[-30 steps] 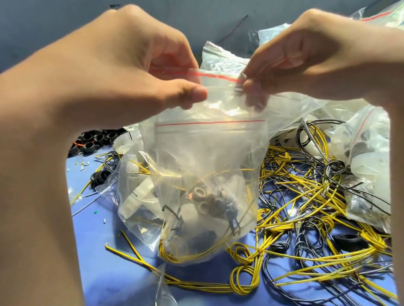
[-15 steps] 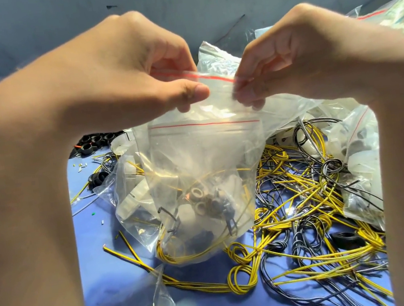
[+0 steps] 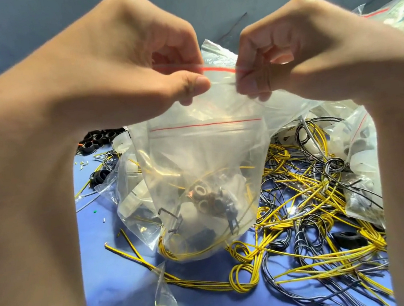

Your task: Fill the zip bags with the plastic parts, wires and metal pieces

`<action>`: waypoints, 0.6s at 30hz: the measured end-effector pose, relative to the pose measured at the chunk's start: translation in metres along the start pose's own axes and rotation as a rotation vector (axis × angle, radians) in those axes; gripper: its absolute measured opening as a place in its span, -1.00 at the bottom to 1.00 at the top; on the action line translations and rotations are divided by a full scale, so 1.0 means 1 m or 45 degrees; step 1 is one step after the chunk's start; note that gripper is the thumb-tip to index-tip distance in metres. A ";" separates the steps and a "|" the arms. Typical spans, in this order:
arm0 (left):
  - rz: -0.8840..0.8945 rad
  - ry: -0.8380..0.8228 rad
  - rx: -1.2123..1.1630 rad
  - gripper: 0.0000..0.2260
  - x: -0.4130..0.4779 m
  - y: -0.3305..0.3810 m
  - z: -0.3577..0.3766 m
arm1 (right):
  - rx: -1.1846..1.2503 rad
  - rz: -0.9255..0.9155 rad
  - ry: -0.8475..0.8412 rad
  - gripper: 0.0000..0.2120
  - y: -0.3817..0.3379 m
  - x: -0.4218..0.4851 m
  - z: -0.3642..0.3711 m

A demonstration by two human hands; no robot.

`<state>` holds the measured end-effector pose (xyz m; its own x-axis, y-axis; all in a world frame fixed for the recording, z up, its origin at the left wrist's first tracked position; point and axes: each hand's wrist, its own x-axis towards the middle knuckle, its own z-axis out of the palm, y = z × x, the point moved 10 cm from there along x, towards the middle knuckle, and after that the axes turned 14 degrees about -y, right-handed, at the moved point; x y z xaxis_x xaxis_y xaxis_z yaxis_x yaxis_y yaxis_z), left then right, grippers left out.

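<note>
I hold a clear zip bag (image 3: pixel 204 157) up in front of me, above the blue table. My left hand (image 3: pixel 113 69) pinches its red-lined top edge between thumb and fingers. My right hand (image 3: pixel 310 48) pinches the same edge a short way to the right. The bag's bottom holds a yellow wire coil, white plastic parts, small rings and dark metal clips (image 3: pixel 210 203). A tangle of yellow and grey wires (image 3: pixel 305 206) lies on the table below and to the right.
Filled zip bags sit behind the held one (image 3: pixel 135 200) and at the right (image 3: pixel 358 158). Black plastic nuts (image 3: pixel 96 141) are heaped at the back left, one black ring (image 3: pixel 348 239) lies among the wires. An empty bag (image 3: pixel 166 298) lies in front on the blue table (image 3: pixel 110 280).
Both hands have shifted slightly with the bag; my right hand has slid left along the top edge, so the two hands now pinch closer together.
</note>
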<state>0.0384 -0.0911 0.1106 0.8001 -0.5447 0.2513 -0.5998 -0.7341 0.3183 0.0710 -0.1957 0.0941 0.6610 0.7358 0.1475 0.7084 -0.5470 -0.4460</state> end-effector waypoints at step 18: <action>0.057 0.098 -0.001 -0.93 0.009 0.005 0.008 | -0.071 -0.086 0.037 -0.89 -0.013 0.002 0.002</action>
<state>0.0428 -0.1030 0.1071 0.7695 -0.5440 0.3346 -0.6347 -0.7096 0.3060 0.0630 -0.1862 0.0983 0.6175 0.7604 0.2012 0.7637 -0.5183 -0.3848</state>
